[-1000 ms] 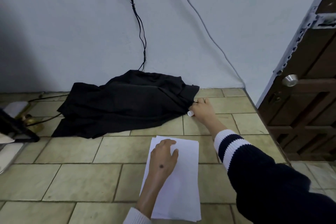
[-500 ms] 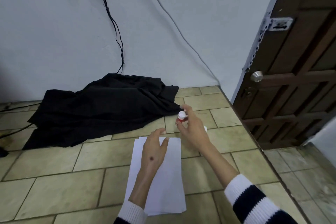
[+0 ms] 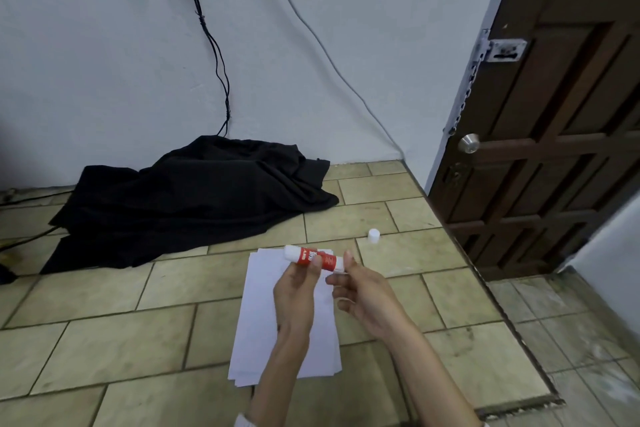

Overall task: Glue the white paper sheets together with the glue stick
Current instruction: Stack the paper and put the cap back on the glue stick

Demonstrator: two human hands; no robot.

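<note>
Tiled floor [image 3: 104,295] bears white paper sheets [image 3: 263,322]; above, both hands [image 3: 332,284] grip the glue stick [image 3: 313,257].

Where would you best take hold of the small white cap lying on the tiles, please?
Pinch the white cap across its round sides from above. It seems to stand upright and alone on the tiled floor, apart from the paper sheets, with bare tile all round for fingers.

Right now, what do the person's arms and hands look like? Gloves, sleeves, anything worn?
Both hands are bare: left hand, right hand, no gloves, rings or watch visible. Forearms are bare too. A sliver of white cuff shows at the left arm's bottom edge; no more of either sleeve is in frame.
</note>
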